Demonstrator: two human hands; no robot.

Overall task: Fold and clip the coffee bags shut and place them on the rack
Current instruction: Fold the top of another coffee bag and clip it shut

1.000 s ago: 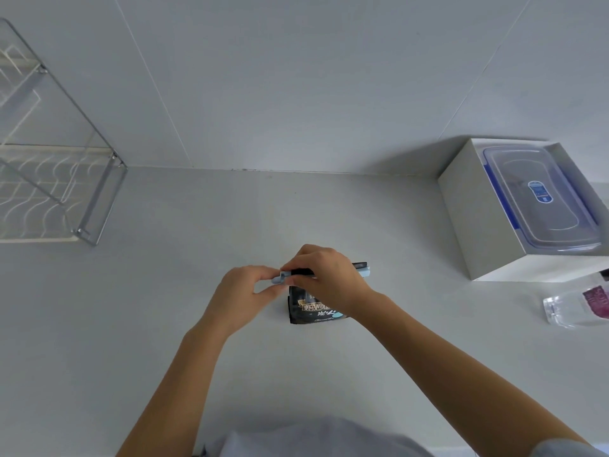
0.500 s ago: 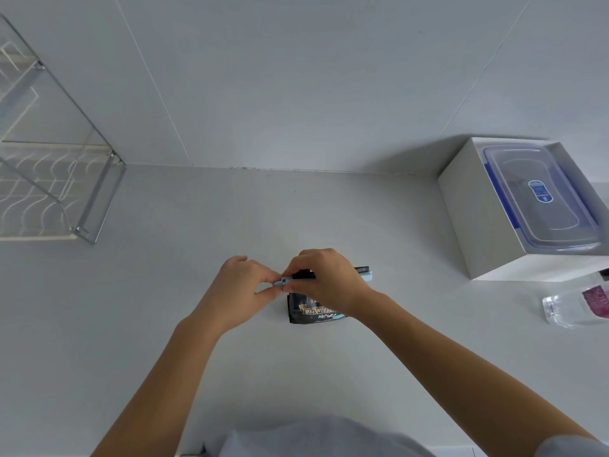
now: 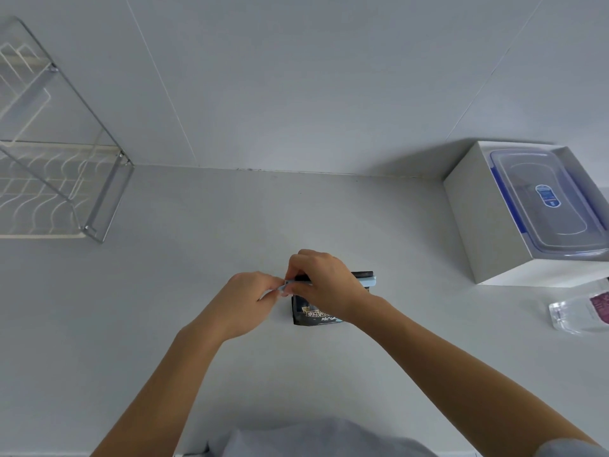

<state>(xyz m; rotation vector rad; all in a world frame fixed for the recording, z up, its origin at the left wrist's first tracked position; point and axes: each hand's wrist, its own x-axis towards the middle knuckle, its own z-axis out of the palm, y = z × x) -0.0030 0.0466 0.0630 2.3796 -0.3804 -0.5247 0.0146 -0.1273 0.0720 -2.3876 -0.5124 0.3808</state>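
Observation:
A small black coffee bag (image 3: 306, 316) with gold lettering lies flat on the white counter, its top folded over. A pale blue clip (image 3: 368, 281) runs across that fold; only its right end and a bit of its left tip show. My right hand (image 3: 324, 286) covers the bag's top and pinches the clip. My left hand (image 3: 252, 300) pinches the clip's left tip, fingers touching the right hand. A wire rack (image 3: 49, 189) stands at the far left against the wall. A second bag (image 3: 583, 313), clear with a maroon label, lies at the right edge.
A white box (image 3: 478, 225) holding a clear container with a blue-trimmed lid stands at the back right against the wall. Open counter surface lies between the hands and the rack. My grey shirt shows at the bottom edge.
Both hands stay on the clip and bag with only small finger shifts. The left hand's fingers have closed more tightly on the clip's left tip.

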